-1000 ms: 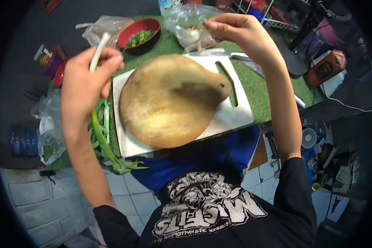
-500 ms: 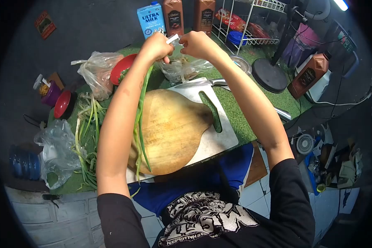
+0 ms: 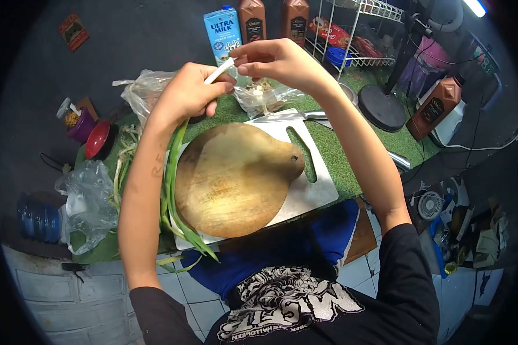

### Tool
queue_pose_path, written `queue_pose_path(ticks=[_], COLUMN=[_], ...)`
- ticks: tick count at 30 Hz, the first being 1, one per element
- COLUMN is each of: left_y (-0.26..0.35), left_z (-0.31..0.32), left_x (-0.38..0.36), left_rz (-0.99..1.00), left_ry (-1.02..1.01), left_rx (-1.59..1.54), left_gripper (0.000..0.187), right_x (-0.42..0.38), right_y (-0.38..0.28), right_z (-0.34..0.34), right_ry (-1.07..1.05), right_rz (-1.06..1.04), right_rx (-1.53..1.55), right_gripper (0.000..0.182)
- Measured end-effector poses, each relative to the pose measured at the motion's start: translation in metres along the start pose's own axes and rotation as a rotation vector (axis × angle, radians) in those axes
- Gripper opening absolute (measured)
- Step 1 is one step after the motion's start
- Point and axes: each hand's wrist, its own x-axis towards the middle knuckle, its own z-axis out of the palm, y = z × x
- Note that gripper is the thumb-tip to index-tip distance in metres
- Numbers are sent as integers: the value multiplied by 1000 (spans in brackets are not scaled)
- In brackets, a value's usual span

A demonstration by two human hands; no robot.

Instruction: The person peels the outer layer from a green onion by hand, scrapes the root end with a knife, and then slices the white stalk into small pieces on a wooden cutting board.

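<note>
A long green onion (image 3: 171, 181) hangs from my left hand (image 3: 194, 92), which is closed round it just below the white end. Its leaves run down the left side of the round wooden board (image 3: 236, 178). My right hand (image 3: 282, 62) has its fingertips at the tip of the white end, beside the milk carton; whether they pinch it is unclear. Beneath the wooden board lies a white cutting board (image 3: 322, 187). A knife (image 3: 282, 117) rests along its far edge. Behind it, a clear plastic bag (image 3: 265, 99) holds scraps.
More green onions (image 3: 124, 164) lie at the left, near a plastic bag (image 3: 89, 201) and a red bowl (image 3: 99, 139). A milk carton (image 3: 224, 33) and brown bottles stand at the back. A black stand base (image 3: 383, 108) and a wire rack (image 3: 360, 34) are on the right.
My left hand has moved lower and nearer with the green onion, whose leaves have shifted left. My right hand has turned and its fingers have extended toward the white end.
</note>
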Motion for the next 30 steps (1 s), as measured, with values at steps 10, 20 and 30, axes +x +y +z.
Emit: queue_pose_path(ticks=[10,20,30], left_y=[38,55,26], left_z=[1,8,33], left_x=[-108,-159,-166], left_rz=[59,250,335], left_ry=[79,418,544], left_rx=[-163,213,317], left_gripper=[24,19,21], right_x=[-42,-72,-108], right_y=[-49,-23,72], right_z=[31,11,-22], right_ry=[-30,-25,-9], right_rz=[-204,-77,-31], right_rx=[288,-94,-865], right_gripper=[21,18,27])
